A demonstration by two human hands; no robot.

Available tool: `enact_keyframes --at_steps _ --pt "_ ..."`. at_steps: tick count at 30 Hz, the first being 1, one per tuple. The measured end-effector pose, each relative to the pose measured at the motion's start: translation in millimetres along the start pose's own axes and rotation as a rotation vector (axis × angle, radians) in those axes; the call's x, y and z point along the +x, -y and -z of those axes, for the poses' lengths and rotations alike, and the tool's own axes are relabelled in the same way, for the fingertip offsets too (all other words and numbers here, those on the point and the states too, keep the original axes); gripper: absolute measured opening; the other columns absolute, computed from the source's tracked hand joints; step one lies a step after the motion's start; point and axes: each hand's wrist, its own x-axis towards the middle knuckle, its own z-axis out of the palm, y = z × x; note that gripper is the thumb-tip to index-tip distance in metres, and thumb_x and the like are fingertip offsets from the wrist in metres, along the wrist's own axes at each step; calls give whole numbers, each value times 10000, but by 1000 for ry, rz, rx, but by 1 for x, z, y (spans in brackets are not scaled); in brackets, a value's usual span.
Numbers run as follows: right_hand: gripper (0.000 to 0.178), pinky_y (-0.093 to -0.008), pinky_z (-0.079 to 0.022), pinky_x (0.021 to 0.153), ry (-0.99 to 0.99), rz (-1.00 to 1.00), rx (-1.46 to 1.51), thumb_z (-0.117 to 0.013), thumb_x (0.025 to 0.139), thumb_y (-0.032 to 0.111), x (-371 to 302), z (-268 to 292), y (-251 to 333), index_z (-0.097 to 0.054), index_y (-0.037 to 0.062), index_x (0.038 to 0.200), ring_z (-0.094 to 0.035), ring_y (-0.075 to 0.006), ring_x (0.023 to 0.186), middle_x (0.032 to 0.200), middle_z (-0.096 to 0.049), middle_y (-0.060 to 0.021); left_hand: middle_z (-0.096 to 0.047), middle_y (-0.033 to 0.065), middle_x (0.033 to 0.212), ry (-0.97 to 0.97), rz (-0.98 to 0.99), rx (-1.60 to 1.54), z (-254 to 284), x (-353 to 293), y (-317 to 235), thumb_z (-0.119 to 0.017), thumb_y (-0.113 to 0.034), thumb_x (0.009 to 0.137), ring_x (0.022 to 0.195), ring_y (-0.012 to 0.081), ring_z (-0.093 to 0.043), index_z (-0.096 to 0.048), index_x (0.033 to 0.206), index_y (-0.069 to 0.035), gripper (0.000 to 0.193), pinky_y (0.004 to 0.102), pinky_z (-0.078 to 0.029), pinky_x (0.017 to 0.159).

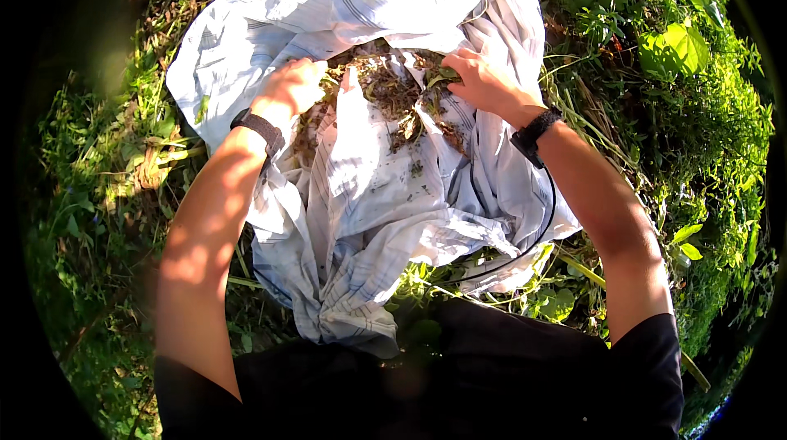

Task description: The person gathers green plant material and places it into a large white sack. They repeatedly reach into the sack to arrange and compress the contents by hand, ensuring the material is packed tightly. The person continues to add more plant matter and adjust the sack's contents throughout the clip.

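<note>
A white cloth sheet [369,169] with thin blue-grey stripes lies bunched on the ground in front of me. In its hollow is a heap of dry leaves and stems [389,87], with dark crumbs scattered on the nearer fabric. My left hand [297,87] is at the heap's left side, its fingers curled down; what they close on is hidden. On the right side, my right hand [484,82] has curled fingers, with dry leaf bits showing between thumb and fingertips. Both hands are over the cloth, apart from each other.
Green weeds [680,145] and low plants surround the sheet, with dry stalks [586,124] at its right. A thin black cord [551,214] curves over the cloth's lower right. Dark bands [537,135] circle both my wrists. My dark clothing [492,366] fills the near edge.
</note>
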Motion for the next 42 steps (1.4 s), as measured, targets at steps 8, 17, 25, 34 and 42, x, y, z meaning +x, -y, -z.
enact_keyframes --at_steps 8,17,25,34,42 --pt "138 -489 -536 880 85 -55 105 -676 855 165 19 -6 -2 -718 62 938 -698 -375 922 924 -727 -144 -691 135 870 125 319 -428 28 -11 30 -642 -88 842 828 299 -669 -700 970 -58 143 394 -524 756" --pt "195 -285 -539 670 47 -375 552 -693 954 182 29 33 20 -704 -7 996 -648 -112 706 827 -681 -53 -689 158 1115 11 69 -425 32 -14 12 -614 -48 886 1034 334 -657 -667 1237 -54 355 387 -522 935" --pt "219 -294 -615 741 -99 -522 1109 -666 1007 179 44 57 24 -653 0 1133 -679 -120 875 1001 -685 -53 -654 178 1147 70 -130 -101 6 -14 7 -676 34 742 1070 403 -633 -696 1147 -60 417 450 -526 926" --pt "173 -316 -630 766 -155 -527 1389 -631 1014 111 43 65 23 -640 -3 1143 -695 -144 883 1007 -683 -70 -693 102 921 -6 -20 -359 52 -16 3 -649 17 835 857 205 -666 -702 1062 -23 237 332 -536 775" --pt "231 -338 -639 810 -113 -731 1485 -629 1013 101 28 50 36 -601 -9 1214 -712 -187 884 1016 -692 -80 -709 38 1021 45 286 -1280 79 -35 -14 -661 -110 992 875 115 -687 -672 1172 -51 190 257 -572 819"
